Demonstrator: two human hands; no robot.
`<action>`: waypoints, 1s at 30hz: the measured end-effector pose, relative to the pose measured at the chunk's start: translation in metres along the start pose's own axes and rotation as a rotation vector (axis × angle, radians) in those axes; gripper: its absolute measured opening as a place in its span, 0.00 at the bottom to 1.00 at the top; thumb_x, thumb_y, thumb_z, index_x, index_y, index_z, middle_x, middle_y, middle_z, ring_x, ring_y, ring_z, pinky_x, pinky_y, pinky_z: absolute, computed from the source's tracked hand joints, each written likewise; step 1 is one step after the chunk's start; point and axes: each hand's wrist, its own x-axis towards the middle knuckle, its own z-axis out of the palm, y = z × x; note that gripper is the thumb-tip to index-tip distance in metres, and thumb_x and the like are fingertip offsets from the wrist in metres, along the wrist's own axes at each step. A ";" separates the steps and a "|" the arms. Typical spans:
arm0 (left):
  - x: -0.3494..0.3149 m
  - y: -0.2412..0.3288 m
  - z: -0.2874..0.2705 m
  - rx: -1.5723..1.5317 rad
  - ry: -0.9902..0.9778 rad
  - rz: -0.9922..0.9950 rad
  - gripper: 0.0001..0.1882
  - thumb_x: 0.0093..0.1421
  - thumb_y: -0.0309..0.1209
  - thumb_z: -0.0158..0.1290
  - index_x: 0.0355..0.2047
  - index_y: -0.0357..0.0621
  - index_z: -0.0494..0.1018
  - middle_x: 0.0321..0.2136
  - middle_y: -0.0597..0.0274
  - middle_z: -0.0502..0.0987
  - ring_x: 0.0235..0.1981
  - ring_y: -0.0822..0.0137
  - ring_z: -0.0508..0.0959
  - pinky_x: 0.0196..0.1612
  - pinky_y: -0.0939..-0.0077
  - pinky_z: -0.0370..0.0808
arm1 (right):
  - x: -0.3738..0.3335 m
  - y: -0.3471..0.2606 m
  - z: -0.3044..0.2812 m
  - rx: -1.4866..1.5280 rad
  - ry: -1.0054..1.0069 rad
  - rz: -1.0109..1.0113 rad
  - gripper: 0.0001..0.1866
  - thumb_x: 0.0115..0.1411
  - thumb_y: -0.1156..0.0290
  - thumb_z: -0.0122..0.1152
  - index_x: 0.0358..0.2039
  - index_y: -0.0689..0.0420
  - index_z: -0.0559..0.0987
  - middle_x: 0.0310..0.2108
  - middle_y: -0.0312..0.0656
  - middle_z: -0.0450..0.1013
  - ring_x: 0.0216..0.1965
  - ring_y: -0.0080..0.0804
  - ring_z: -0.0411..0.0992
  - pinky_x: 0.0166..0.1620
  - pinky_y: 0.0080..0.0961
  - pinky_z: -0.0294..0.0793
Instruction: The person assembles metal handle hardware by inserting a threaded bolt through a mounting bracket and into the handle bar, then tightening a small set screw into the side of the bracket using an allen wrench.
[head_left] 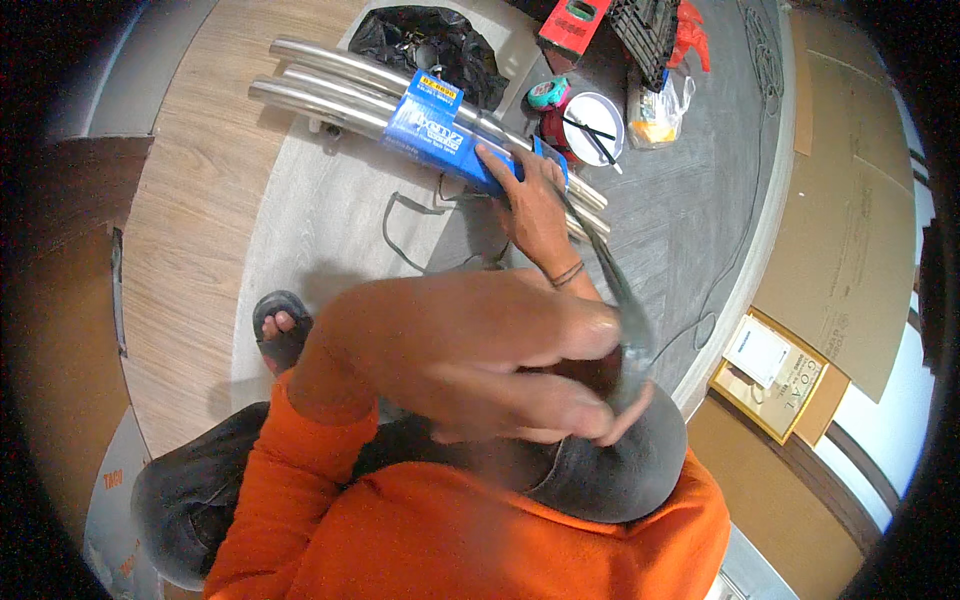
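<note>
A bundle of shiny metal tubes [335, 107] with a blue printed wrapper [430, 125] lies slantwise ahead of me. My right hand [535, 205], with a dark band at its wrist, grips the bundle near its right end, thumb on the wrapper. Close to the camera and slightly blurred, my left hand [470, 350] comes across from the orange sleeve with its fingers bent. Its fingertips are closed on a thin, dark, plastic-looking strip [612, 265]. That strip stretches from beside my right hand at the tubes back to my left fingertips.
A black plastic bag [455, 45] with metal parts stands behind the tubes. Beyond them are a teal tape measure [548, 93], a white round lid [605, 112] with a dark pen, a red spirit level [573, 25] and a black plastic case [643, 35]. Cardboard [840, 220] lies right.
</note>
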 end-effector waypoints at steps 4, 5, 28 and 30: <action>0.013 0.012 0.020 0.043 0.094 0.039 0.13 0.69 0.41 0.53 0.40 0.43 0.74 0.20 0.60 0.78 0.17 0.68 0.78 0.21 0.74 0.72 | -0.002 0.003 -0.008 0.104 -0.058 0.027 0.46 0.49 0.75 0.72 0.68 0.33 0.66 0.64 0.45 0.63 0.65 0.51 0.61 0.68 0.54 0.55; 0.014 0.013 0.020 0.055 0.122 0.053 0.13 0.69 0.41 0.53 0.40 0.43 0.74 0.20 0.60 0.78 0.16 0.68 0.78 0.20 0.75 0.71 | -0.001 0.001 -0.012 0.141 -0.049 -0.007 0.44 0.50 0.75 0.70 0.68 0.34 0.67 0.64 0.46 0.63 0.67 0.51 0.58 0.69 0.55 0.53; -0.019 -0.130 -0.125 0.942 1.340 -0.303 0.28 0.61 0.43 0.60 0.55 0.35 0.74 0.46 0.39 0.80 0.52 0.41 0.77 0.57 0.51 0.71 | -0.179 0.103 -0.184 1.151 0.028 0.951 0.28 0.65 0.40 0.56 0.45 0.55 0.79 0.19 0.24 0.59 0.19 0.12 0.53 0.20 0.16 0.49; -0.015 -0.125 -0.130 0.916 1.312 -0.418 0.30 0.62 0.48 0.58 0.57 0.38 0.73 0.43 0.41 0.81 0.48 0.45 0.80 0.55 0.54 0.73 | -0.191 0.120 -0.227 0.481 -0.056 1.034 0.22 0.57 0.50 0.70 0.41 0.56 0.83 0.23 0.26 0.67 0.24 0.16 0.59 0.27 0.21 0.56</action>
